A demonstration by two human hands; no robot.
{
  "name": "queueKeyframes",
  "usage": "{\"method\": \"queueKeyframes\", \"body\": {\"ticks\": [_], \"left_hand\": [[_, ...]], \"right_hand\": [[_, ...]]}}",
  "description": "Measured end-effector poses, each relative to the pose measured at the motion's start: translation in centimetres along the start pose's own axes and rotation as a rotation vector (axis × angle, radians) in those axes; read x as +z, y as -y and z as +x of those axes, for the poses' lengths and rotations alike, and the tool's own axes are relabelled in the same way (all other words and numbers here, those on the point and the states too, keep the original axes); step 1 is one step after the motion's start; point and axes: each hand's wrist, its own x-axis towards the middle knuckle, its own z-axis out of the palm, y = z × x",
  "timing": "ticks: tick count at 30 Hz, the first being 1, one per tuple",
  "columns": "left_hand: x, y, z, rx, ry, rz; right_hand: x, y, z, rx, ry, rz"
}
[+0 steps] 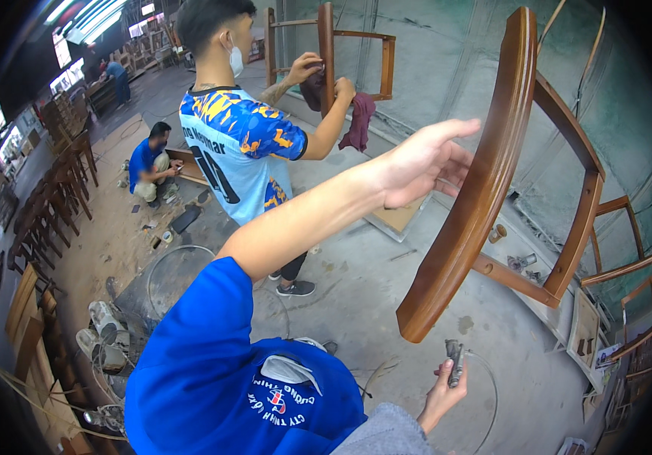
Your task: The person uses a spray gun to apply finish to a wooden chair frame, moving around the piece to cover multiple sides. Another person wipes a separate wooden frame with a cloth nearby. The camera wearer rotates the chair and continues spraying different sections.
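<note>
In front of me hangs a brown varnished wooden chair frame [485, 171], its thick curved rail tilted and nearest to me. My left hand [428, 163] reaches out at the rail's left edge. Its thumb is stretched and its fingers are apart, with the fingertips partly hidden behind the wood; whether they touch it I cannot tell. Lower down, my right hand [441, 394] is closed around a metal spray gun [455, 360]. A thin hose [493, 387] curves over the floor beside the gun.
At left ahead, a person in a patterned shirt [242, 144] handles another wooden frame [327, 61] with a maroon cloth [358, 125]. Farther off, someone in blue [150, 163] squats. More hanging frames [622, 235] are at right. Dark chairs [57, 197] line the left.
</note>
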Motion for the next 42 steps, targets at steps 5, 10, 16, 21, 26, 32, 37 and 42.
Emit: {"method": "queueKeyframes", "body": {"ticks": [5,10,16,21,26,32,37,42], "left_hand": [[-1.4,0.1,0.4,0.01,-0.131,0.113],[-3.3,-0.6,0.1,0.01,0.048,0.08],[-0.9,-2.6,-0.6,-0.124,0.02,-0.041],[2.7,-2.9,-2.1,-0.068,-0.16,0.199],[6.2,-3.1,-3.1,-0.046,-0.245,0.299],[8.1,-2.9,-3.3,-0.021,-0.269,0.359],[7.9,-2.9,-2.3,-0.033,-0.282,0.362],[7.4,-3.3,-1.2,-0.05,-0.259,0.347]], "right_hand": [[0.5,0.1,-0.8,-0.184,-0.104,0.09],[0.4,-0.1,-3.5,-0.276,-0.16,0.113],[-2.5,0.2,-8.4,-0.33,-0.135,0.292],[-5.7,0.3,-11.8,-0.396,-0.335,0.557],[-6.4,1.5,-14.2,-0.357,-0.447,0.52],[-7.1,2.3,-16.2,-0.695,-0.209,0.521],[-7.0,2.3,-14.2,-0.376,-0.564,0.638],[-6.7,3.6,-13.3,-0.657,-0.253,0.622]]}}
